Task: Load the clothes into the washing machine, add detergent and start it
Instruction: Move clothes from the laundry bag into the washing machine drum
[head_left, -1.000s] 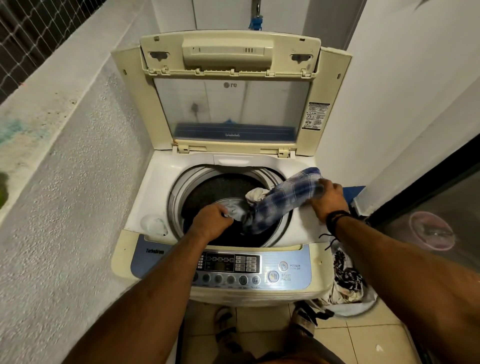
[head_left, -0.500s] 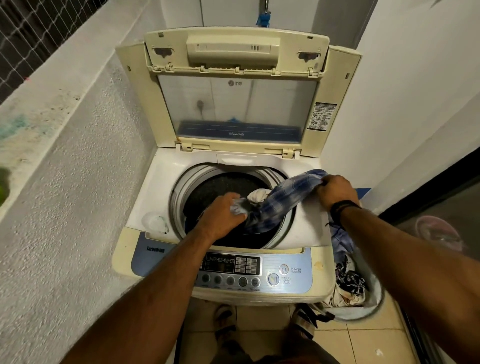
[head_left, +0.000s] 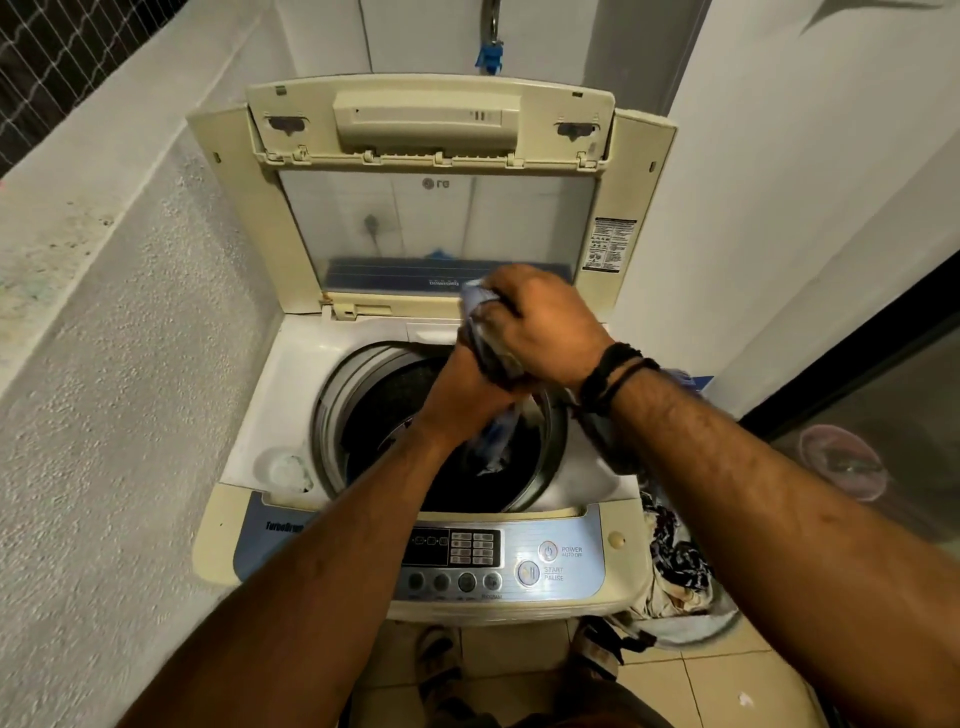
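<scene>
- Blue checked cloth (head_left: 496, 436) is hanging over the open drum (head_left: 441, 431) of the washer (head_left: 291, 395), bunched between the two hands.
- The right hand (head_left: 540, 327) is gripping the upper part of the cloth, with fingers curled around it, above the back rim of the drum.
- The left hand (head_left: 467, 387) is holding the same cloth just below, touching the right hand.
- The lid (head_left: 431, 208) is standing upright.
- More clothes (head_left: 675, 566) are lying in a basket (head_left: 722, 621) on the floor, at the right of the washer.
</scene>
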